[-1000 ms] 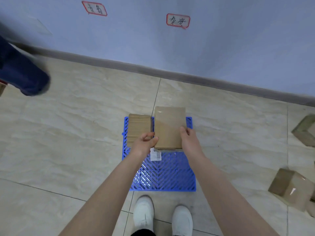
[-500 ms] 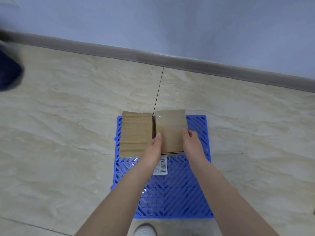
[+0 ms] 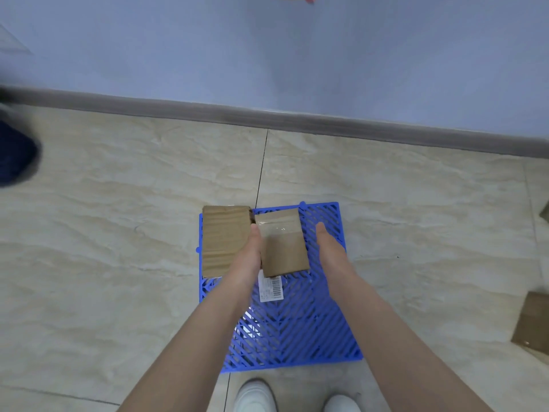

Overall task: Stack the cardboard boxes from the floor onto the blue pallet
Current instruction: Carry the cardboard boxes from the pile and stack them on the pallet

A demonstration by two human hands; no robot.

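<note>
A blue lattice pallet (image 3: 300, 328) lies on the tiled floor in front of my feet. Two cardboard boxes sit side by side on its far part: a plain one (image 3: 224, 239) at the far left corner and a taped one (image 3: 283, 245) beside it, with a white barcode label (image 3: 271, 288) on its near side. My left hand (image 3: 251, 255) rests flat between the two boxes, touching the taped box's left edge. My right hand (image 3: 328, 248) hovers open to the right of the taped box, a small gap away from it.
A grey skirting board (image 3: 297, 118) runs along the blue wall behind the pallet. More cardboard boxes (image 3: 531, 325) lie on the floor at the right edge. A blurred dark blue shape (image 3: 15, 160) is at the far left. My white shoes (image 3: 255, 396) stand just before the pallet.
The taped box has come down onto the pallet beside the plain box. My right hand has let go and moved off to the right; my left hand has flattened against the box's left side.
</note>
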